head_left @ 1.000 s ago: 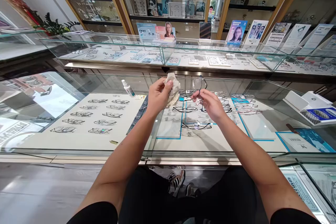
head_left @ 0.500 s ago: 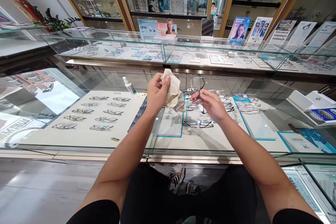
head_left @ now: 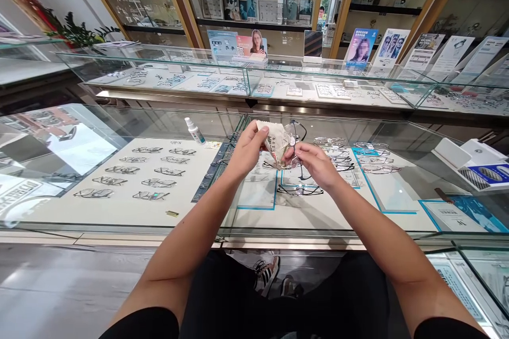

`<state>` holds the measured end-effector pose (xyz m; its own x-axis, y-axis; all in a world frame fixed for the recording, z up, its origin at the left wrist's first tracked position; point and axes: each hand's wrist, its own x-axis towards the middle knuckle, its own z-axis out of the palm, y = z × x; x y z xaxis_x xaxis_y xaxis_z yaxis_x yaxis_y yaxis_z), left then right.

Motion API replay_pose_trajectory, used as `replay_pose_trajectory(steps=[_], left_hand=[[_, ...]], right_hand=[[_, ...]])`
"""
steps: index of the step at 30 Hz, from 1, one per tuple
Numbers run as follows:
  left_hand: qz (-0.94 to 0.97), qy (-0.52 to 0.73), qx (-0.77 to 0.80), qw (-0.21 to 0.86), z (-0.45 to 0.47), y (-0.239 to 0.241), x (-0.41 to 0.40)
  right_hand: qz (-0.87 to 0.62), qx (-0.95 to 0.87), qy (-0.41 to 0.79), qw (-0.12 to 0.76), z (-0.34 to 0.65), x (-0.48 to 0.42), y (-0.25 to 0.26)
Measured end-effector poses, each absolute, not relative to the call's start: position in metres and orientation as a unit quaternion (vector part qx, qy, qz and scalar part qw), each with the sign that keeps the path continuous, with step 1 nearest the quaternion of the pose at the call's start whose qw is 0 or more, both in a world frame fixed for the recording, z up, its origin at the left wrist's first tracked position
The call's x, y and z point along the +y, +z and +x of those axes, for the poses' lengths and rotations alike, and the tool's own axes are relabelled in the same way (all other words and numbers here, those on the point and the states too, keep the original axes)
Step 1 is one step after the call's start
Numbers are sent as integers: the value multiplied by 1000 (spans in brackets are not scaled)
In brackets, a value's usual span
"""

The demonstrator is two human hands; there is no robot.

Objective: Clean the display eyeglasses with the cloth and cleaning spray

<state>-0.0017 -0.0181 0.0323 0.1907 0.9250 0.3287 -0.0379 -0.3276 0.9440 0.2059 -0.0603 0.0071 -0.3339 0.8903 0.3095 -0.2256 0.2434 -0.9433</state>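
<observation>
Above the glass display counter (head_left: pixel 119 222), my left hand (head_left: pixel 247 151) pinches a beige cleaning cloth (head_left: pixel 275 141) and presses it against a lens. My right hand (head_left: pixel 314 163) grips a pair of thin dark-framed glasses (head_left: pixel 298 133) with clear lenses, one temple hanging down. Both hands meet in the middle of the view, fingers closed. A small white spray bottle (head_left: pixel 194 131) stands on the counter glass, left of my left hand.
Inside the counter lie several rows of spectacle frames (head_left: pixel 139 175) on white and blue-edged trays. An open white case (head_left: pixel 473 161) sits at the right. A second glass counter (head_left: pixel 246 77) with posters and shelves stands behind. My legs and shoes show below.
My left hand has brought the cloth rightward onto the glasses, and both hands have come together. Earlier the cloth was held apart from the frame.
</observation>
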Motion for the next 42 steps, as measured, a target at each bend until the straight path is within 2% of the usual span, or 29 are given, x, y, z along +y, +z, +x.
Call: replay_pose_trajectory(steps=[9,20,27,31,35,42], left_hand=[[629,511,282,513,4,31,-29],[657,590,297,364,23,27,-55],[526,639,227,513,29,22,-53],[512,577,225,595,27,24,-47],[552,507,222,623,24,27,-47],[537,483,213,659,22,27,-43]], right_hand=[[-307,-639,488,510,202,-58,-1],[-281,-674,466,499,194,-71,4],[-250,-678,485,493,193,-73,5],[-233,-689,479,491,197,-70,6],[-232,-707,469,476,201,-68,8],[-225,-720,472,457,205,-61,10]])
